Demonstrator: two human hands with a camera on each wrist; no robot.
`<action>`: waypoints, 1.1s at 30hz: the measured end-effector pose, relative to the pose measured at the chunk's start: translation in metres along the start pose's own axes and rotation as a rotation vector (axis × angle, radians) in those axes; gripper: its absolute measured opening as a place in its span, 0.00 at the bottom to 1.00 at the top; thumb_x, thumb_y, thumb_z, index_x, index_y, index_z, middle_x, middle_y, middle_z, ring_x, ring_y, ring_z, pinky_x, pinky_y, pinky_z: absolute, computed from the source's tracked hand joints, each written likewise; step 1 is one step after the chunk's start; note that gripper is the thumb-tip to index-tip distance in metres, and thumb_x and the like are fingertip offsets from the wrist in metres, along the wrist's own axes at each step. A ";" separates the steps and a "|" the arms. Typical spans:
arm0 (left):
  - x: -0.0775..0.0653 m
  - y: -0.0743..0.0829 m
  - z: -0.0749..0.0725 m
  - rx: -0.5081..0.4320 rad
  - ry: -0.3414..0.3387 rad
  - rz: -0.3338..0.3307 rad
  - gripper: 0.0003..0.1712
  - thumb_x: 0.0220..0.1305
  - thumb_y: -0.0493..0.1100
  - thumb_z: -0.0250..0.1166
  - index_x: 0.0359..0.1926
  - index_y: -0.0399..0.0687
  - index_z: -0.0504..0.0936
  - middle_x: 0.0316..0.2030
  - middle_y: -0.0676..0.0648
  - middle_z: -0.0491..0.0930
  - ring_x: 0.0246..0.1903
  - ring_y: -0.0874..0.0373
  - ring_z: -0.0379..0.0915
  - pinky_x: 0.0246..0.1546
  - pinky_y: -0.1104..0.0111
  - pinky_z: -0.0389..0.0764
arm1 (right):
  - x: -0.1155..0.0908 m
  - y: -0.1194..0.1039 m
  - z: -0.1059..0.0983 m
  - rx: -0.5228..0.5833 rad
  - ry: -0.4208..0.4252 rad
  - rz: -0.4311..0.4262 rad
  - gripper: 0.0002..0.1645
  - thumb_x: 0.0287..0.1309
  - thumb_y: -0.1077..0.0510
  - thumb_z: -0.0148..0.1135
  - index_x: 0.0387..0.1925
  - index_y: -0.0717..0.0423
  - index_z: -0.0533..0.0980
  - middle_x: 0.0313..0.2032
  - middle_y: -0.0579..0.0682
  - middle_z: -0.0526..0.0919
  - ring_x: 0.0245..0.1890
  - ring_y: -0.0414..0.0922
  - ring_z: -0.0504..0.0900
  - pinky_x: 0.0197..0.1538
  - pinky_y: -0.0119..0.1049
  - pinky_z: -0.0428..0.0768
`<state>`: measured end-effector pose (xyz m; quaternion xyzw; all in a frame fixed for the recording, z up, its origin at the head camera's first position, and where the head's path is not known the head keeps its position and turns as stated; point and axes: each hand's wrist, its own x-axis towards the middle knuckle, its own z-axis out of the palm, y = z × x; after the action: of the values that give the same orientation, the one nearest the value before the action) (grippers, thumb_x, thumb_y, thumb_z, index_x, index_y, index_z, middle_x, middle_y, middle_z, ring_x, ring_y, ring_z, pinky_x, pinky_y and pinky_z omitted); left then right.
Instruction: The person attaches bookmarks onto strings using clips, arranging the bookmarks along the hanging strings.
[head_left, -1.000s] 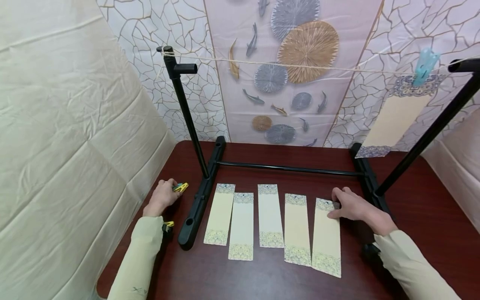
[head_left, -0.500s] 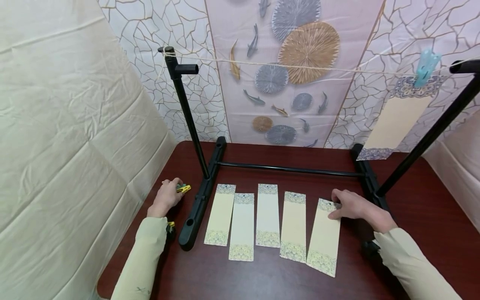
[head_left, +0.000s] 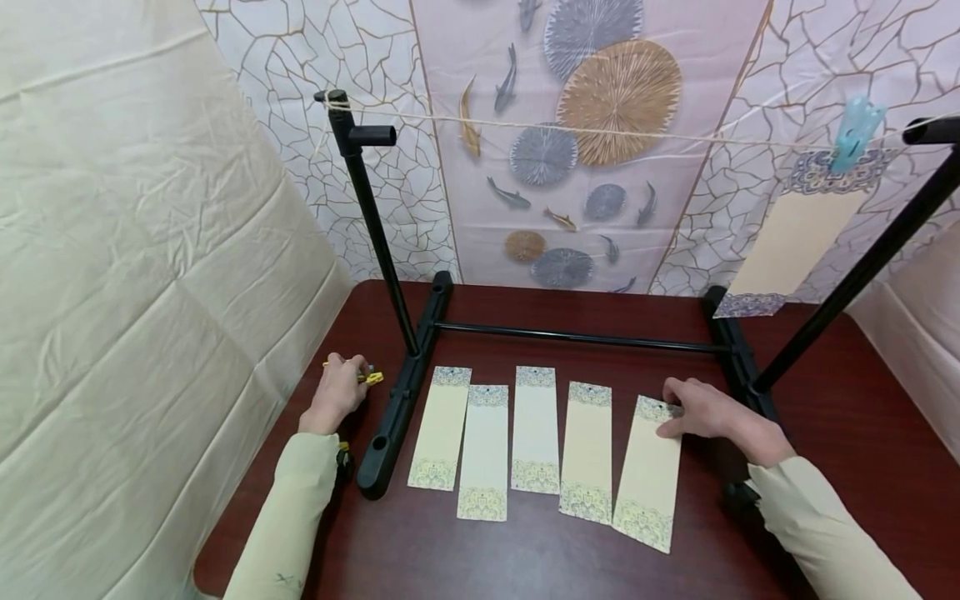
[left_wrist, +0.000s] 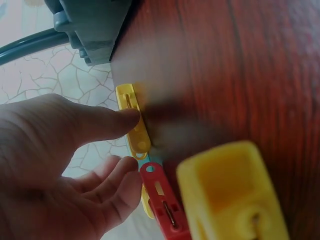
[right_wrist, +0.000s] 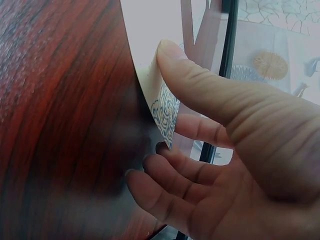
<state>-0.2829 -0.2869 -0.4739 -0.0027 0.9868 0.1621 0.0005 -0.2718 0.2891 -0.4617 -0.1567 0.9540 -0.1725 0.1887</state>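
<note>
At the left side of the table, my left hand (head_left: 336,393) is at a group of clothespins. In the left wrist view its thumb lies on a yellow clothespin (left_wrist: 140,142), with the fingers curled below. A red clothespin (left_wrist: 161,197) lies beside the fingers, and another yellow clothespin (left_wrist: 227,175) looms close to the camera. My right hand (head_left: 712,417) pinches the upper right corner of the rightmost cream bookmark (head_left: 647,475), thumb on top and fingertips under the edge. Left of it lie several more bookmarks, including a cream one (head_left: 587,454) and a white one (head_left: 535,429).
A black rack stands on the dark red table (head_left: 525,558), with a left post (head_left: 375,217), right post (head_left: 855,275) and low crossbar (head_left: 570,337). String (head_left: 637,132) spans the top. A blue clothespin (head_left: 857,135) holds a hanging bookmark (head_left: 802,242) on its right part.
My left hand has shifted slightly right, a yellow clothespin moving along with it. The rightmost bookmark's lower end swung left, and the two bookmarks beside it slid a little left.
</note>
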 end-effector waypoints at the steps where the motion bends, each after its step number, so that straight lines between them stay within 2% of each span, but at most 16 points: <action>1: -0.001 0.001 0.000 0.009 0.007 0.007 0.10 0.63 0.36 0.64 0.45 0.40 0.79 0.45 0.31 0.68 0.39 0.42 0.69 0.38 0.54 0.75 | 0.000 0.000 0.000 -0.001 -0.001 0.000 0.30 0.50 0.45 0.74 0.43 0.60 0.70 0.35 0.53 0.72 0.33 0.47 0.67 0.35 0.39 0.65; 10: -0.003 0.003 0.003 0.087 0.028 0.036 0.11 0.63 0.36 0.63 0.46 0.42 0.78 0.47 0.33 0.73 0.49 0.32 0.66 0.43 0.48 0.75 | -0.003 0.000 -0.002 -0.007 -0.003 0.000 0.27 0.52 0.47 0.73 0.43 0.59 0.71 0.35 0.54 0.72 0.32 0.47 0.67 0.33 0.38 0.66; 17: -0.002 0.003 -0.001 0.115 -0.008 0.060 0.12 0.60 0.34 0.63 0.45 0.35 0.79 0.45 0.30 0.74 0.50 0.32 0.66 0.55 0.44 0.69 | -0.005 0.000 -0.006 0.026 0.057 -0.059 0.23 0.56 0.53 0.71 0.46 0.61 0.72 0.30 0.50 0.73 0.26 0.43 0.67 0.30 0.36 0.66; 24: -0.003 0.002 -0.002 0.085 -0.041 0.014 0.11 0.64 0.37 0.60 0.47 0.37 0.78 0.46 0.30 0.71 0.45 0.35 0.63 0.42 0.50 0.72 | -0.011 -0.005 -0.014 0.056 0.176 -0.124 0.20 0.56 0.58 0.69 0.47 0.63 0.73 0.33 0.53 0.75 0.26 0.42 0.67 0.29 0.35 0.68; 28: -0.004 0.002 -0.006 0.040 -0.029 0.029 0.12 0.65 0.38 0.59 0.48 0.36 0.75 0.44 0.32 0.73 0.42 0.38 0.69 0.44 0.49 0.73 | -0.019 -0.011 -0.019 0.086 0.243 -0.130 0.20 0.57 0.58 0.68 0.49 0.62 0.73 0.37 0.56 0.75 0.29 0.43 0.69 0.29 0.35 0.69; 33: -0.004 0.003 -0.013 -0.033 -0.016 0.008 0.18 0.67 0.40 0.56 0.55 0.35 0.72 0.46 0.33 0.74 0.39 0.42 0.74 0.42 0.51 0.76 | -0.028 -0.018 -0.025 0.219 0.258 -0.141 0.20 0.60 0.59 0.66 0.52 0.60 0.71 0.34 0.55 0.74 0.25 0.45 0.78 0.28 0.37 0.79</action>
<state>-0.2794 -0.2878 -0.4605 0.0027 0.9839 0.1784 0.0077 -0.2534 0.2894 -0.4244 -0.1784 0.9325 -0.3067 0.0681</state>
